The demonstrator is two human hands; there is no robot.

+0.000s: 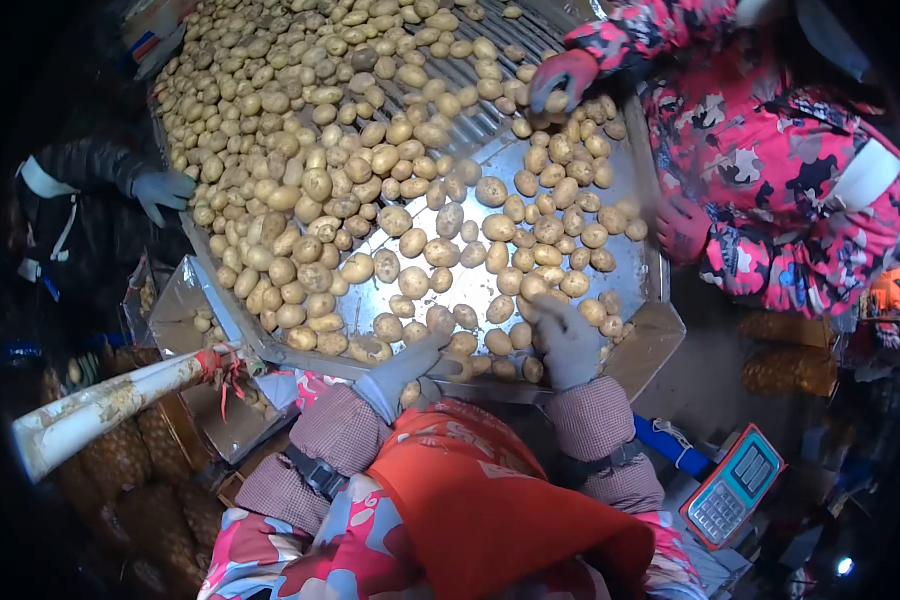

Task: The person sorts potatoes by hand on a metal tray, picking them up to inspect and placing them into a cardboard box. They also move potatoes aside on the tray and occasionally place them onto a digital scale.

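Note:
Many potatoes (315,185) lie on a metal sorting table (367,318), piled densely at the left and spread more thinly towards the right. My left hand (407,372), in a grey glove, is at the near edge with its fingers curled. A potato (410,394) shows under its palm, and others lie by its fingertips. My right hand (568,343), also grey-gloved, reaches over the near right part of the table. Its fingers are stretched out and apart, their tips touching a potato (533,286). The undersides of both hands are hidden.
Across the right side, a co-worker's gloved hand (562,82) is over potatoes; the other hand (682,226) is by the rim. Another person's glove (163,193) touches the left edge. A white pole (110,412), cardboard box (195,318) and digital scale (733,487) stand nearby.

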